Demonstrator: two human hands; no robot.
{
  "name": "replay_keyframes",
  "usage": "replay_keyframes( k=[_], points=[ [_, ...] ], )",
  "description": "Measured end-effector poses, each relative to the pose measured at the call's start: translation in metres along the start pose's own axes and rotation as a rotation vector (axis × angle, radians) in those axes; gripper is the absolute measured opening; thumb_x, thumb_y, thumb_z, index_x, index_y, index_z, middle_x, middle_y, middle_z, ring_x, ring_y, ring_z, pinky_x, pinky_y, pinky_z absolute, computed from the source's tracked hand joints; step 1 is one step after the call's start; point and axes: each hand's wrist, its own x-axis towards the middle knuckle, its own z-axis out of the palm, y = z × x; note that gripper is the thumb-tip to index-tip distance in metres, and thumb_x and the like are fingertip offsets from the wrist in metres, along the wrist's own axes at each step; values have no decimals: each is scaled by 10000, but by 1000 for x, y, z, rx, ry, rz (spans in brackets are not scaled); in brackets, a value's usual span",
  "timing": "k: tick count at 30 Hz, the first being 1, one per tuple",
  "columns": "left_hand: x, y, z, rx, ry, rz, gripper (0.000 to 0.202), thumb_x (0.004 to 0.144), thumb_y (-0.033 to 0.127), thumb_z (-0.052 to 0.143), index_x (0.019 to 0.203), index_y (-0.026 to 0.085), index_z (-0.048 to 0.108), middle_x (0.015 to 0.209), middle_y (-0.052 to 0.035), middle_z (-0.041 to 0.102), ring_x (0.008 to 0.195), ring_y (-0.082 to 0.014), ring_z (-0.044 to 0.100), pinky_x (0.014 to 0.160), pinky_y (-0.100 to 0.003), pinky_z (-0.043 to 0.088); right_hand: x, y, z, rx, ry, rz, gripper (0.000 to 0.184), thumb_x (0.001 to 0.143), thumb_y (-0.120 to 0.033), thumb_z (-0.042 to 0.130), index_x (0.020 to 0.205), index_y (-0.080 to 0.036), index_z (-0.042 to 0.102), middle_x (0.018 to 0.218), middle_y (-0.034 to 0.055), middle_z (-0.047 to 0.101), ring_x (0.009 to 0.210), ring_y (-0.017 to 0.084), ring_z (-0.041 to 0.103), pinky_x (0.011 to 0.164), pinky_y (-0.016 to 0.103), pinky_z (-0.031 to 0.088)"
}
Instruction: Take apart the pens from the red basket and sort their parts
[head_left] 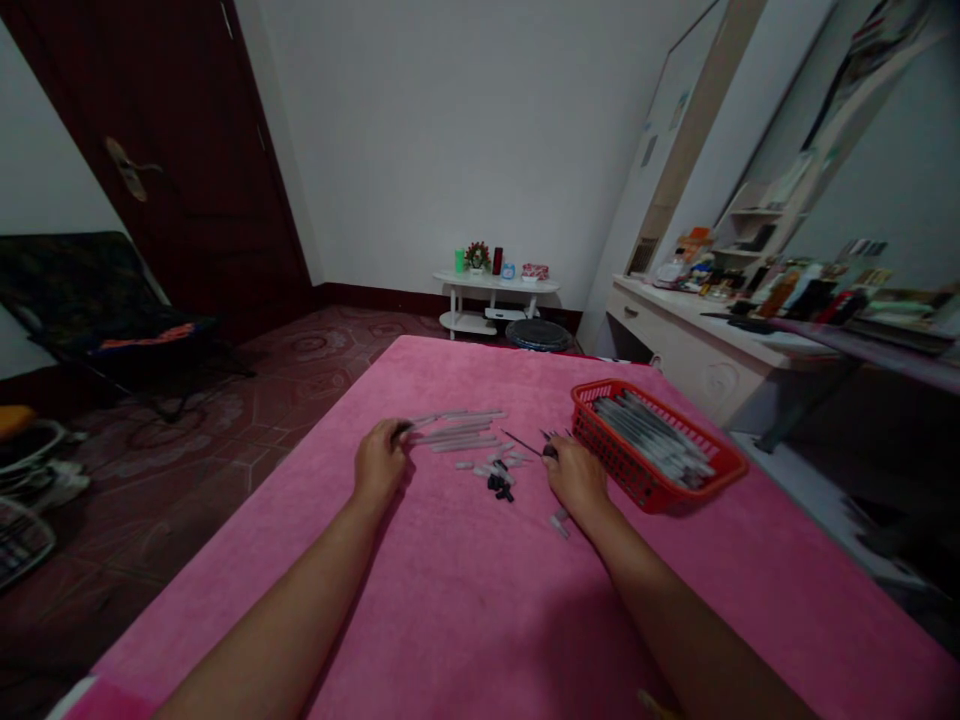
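My left hand is closed at the left end of a group of slim translucent tubes, which look like pen barrels. One tube reaches out from its fingers, and something dark shows at the fingertips. My right hand is closed too, with a thin dark pen refill pointing left from its fingers. Several more dark tips show just behind that hand. Between the hands lie small translucent caps and black plugs. A pair of clear pieces rests below my right wrist.
A red plastic basket full of grey-white pens stands right of my right hand. Pink cloth covers the table. Beyond are a small white stand, a round black stool, a dresser on the right and a folding chair on the left.
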Motion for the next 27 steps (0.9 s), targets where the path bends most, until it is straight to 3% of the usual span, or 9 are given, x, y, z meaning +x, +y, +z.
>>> replay_keyframes(
  k=[4,7,12,17,27],
  points=[
    [-1,16,9,-161,94,151,259,811,150,447,968,183,651,978,-56,695,934,-192,636,852,-310,489,-4,2,1,57,64,10,132,874,-220,526,949,-196,631,921,77,692,778,184,659,657,264,426],
    [4,38,18,-165,75,226,265,786,124,458,960,179,649,988,-68,693,940,-204,628,877,-335,481,-6,4,2,237,120,-34,156,885,-208,486,973,-192,614,864,70,695,793,201,663,692,281,457],
    [11,62,33,-197,48,283,340,755,73,441,980,184,670,987,-71,697,944,-207,619,881,-346,475,-7,7,-2,541,217,-190,263,866,-150,450,1054,-199,626,1004,76,679,946,200,640,836,312,488],
    [9,58,37,-235,47,266,439,699,40,437,1025,204,681,991,-62,695,966,-211,611,882,-356,473,-10,8,-7,528,199,-233,256,873,-158,464,983,-211,689,973,68,667,920,201,630,836,323,488],
    [4,54,25,-177,25,327,400,706,68,492,1028,214,680,1015,-58,691,973,-218,603,871,-356,466,-12,2,-10,467,117,-243,274,874,-138,471,972,-219,713,900,53,658,857,185,630,794,301,496]
  ],
)
